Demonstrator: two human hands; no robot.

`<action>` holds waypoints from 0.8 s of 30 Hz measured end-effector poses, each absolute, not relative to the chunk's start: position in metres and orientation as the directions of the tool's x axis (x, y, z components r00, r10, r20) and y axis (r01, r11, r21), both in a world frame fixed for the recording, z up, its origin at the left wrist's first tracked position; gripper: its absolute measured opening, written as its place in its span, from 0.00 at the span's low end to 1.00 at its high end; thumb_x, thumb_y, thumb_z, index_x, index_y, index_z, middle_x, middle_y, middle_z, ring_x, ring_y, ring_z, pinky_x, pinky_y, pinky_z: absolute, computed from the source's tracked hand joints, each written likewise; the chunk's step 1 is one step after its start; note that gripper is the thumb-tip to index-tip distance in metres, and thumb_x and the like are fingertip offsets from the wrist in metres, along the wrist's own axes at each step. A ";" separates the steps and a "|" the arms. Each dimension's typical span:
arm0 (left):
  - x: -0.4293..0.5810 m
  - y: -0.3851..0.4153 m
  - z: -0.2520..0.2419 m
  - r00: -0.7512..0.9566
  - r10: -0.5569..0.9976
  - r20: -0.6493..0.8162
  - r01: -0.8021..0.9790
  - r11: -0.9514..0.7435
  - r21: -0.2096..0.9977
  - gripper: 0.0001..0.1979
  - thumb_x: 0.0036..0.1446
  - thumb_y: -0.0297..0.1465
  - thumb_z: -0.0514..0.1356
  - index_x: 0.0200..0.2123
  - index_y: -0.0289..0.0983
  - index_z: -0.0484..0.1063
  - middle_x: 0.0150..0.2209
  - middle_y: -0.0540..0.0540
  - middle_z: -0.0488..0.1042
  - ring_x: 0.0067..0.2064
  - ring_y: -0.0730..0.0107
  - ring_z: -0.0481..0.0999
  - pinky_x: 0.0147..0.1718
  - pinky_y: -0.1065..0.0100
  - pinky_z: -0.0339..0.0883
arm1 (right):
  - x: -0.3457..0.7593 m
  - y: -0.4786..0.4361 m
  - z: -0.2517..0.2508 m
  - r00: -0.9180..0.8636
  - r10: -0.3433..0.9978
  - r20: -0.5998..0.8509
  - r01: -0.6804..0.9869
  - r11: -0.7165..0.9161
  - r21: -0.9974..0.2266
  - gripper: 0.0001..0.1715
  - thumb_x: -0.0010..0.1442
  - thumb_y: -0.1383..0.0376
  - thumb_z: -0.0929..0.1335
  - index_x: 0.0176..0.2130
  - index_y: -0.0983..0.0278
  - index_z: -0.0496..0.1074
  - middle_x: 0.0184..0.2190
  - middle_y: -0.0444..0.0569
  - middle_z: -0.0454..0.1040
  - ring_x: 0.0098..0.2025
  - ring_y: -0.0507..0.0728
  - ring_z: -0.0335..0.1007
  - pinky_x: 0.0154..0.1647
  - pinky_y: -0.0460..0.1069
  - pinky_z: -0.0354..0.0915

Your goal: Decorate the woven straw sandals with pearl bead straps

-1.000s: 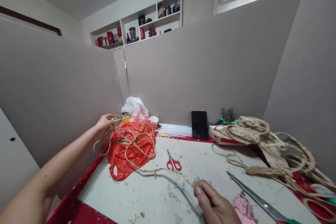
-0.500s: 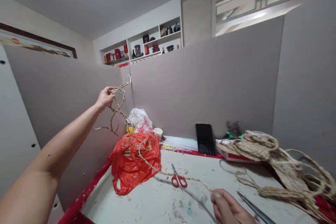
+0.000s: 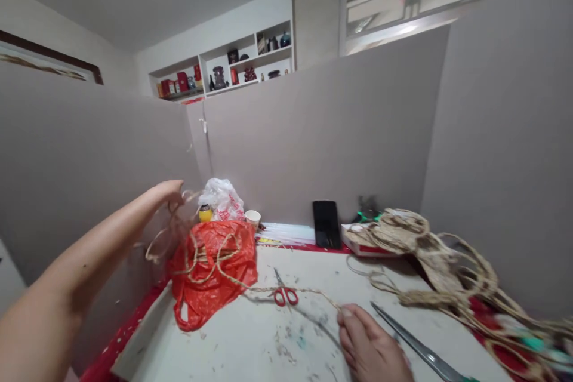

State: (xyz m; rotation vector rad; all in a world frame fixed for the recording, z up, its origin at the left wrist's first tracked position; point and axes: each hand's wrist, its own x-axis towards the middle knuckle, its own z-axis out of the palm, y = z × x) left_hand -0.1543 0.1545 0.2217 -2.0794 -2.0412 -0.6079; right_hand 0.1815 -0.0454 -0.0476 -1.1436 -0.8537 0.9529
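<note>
My right hand (image 3: pixel 373 343) pinches one end of a thin braided straw rope (image 3: pixel 233 279) low over the work board. From there the rope runs left past red-handled scissors (image 3: pixel 285 295) to a red plastic bag (image 3: pixel 215 301), where loops of it lie. My left hand (image 3: pixel 172 192), stretched out at the left and blurred, is closed on more of the same rope, whose loops hang beneath it. A pair of long metal blades (image 3: pixel 418 343) lies just right of my right hand.
A black phone (image 3: pixel 326 225) leans at the back beside a paper cup (image 3: pixel 253 217) and a white plastic bag (image 3: pixel 222 200). Bundles of straw rope (image 3: pixel 403 228) are heaped on the right. Grey partitions (image 3: pixel 308 137) enclose the white board (image 3: pixel 250 340).
My left hand has dropped from near the partition corner toward the red bag, lowering the rope loops. My right hand still pinches the rope end. The view has shifted right.
</note>
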 end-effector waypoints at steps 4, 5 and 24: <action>-0.120 0.147 0.185 0.131 0.954 0.271 0.990 -0.142 0.021 0.17 0.62 0.35 0.58 0.52 0.36 0.67 0.51 0.41 0.69 0.48 0.60 0.73 0.44 0.54 0.70 | 0.175 -0.050 -0.035 0.320 0.947 0.028 -0.275 0.121 -0.954 0.26 0.53 0.43 0.67 0.25 0.61 0.59 0.16 0.32 0.49 0.17 0.46 0.42 0.17 0.40 0.42; -0.109 0.141 0.176 0.185 0.951 0.247 0.982 -0.190 -0.002 0.17 0.62 0.35 0.58 0.52 0.36 0.67 0.51 0.41 0.69 0.48 0.60 0.73 0.45 0.54 0.70 | 0.175 -0.050 -0.034 0.315 0.949 0.022 -0.280 0.115 -0.953 0.26 0.54 0.43 0.67 0.26 0.61 0.59 0.16 0.32 0.49 0.17 0.46 0.41 0.17 0.41 0.42; -0.020 0.033 0.007 0.418 0.906 0.059 0.907 -0.420 0.022 0.26 0.58 0.49 0.51 0.34 0.33 0.77 0.31 0.35 0.78 0.35 0.49 0.78 0.32 0.61 0.64 | 0.171 -0.064 -0.026 0.283 0.958 0.038 -0.314 0.130 -0.940 0.26 0.56 0.44 0.67 0.27 0.62 0.61 0.15 0.33 0.49 0.18 0.46 0.39 0.17 0.42 0.40</action>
